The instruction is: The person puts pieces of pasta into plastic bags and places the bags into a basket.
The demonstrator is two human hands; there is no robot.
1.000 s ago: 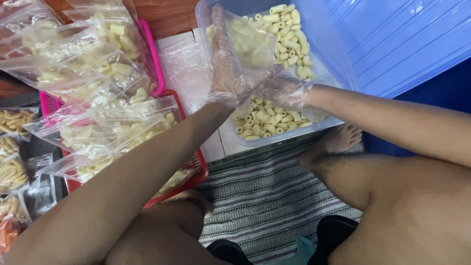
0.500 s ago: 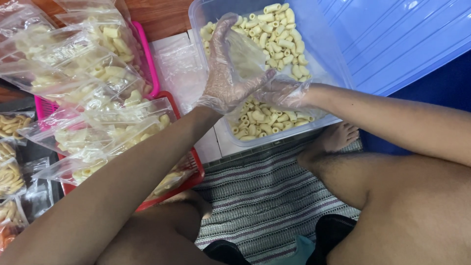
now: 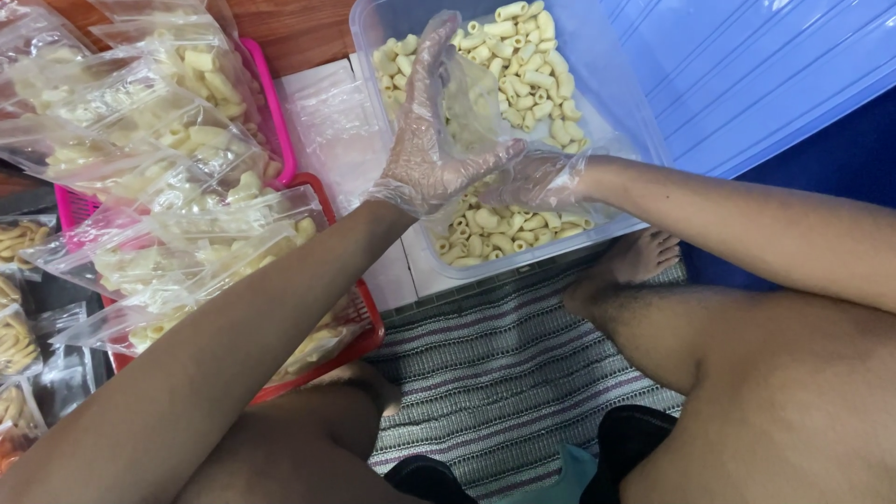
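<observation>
Small bag: one clear plastic bag (image 3: 471,93), held up over the tub at the far middle, with some pasta tubes showing inside it.
Left hand: one, in a thin clear glove (image 3: 425,140); fingers together and pointing far, thumb pressed across the near edge of the bag, so the hand is clamped on it.
Right hand: one, also gloved (image 3: 537,177), just right of the left hand and touching it; fingers curled in at the mouth of the bag, low over the pasta; whether they grip anything, I cannot tell.
Tub: one clear plastic tub (image 3: 616,103), far middle, on the floor.
Pasta: short pale tubes (image 3: 537,65), too many to count, loose in the tub in two patches, far and near.
Filled bags: a heap (image 3: 177,177) at the left; overlapping, so no sure count.
Baskets: two under the heap, one pink (image 3: 271,112) farther, one red (image 3: 359,341) nearer.
Lid: one blue ribbed lid (image 3: 756,65), far right.
Mat: one striped mat (image 3: 504,373), near middle.
</observation>
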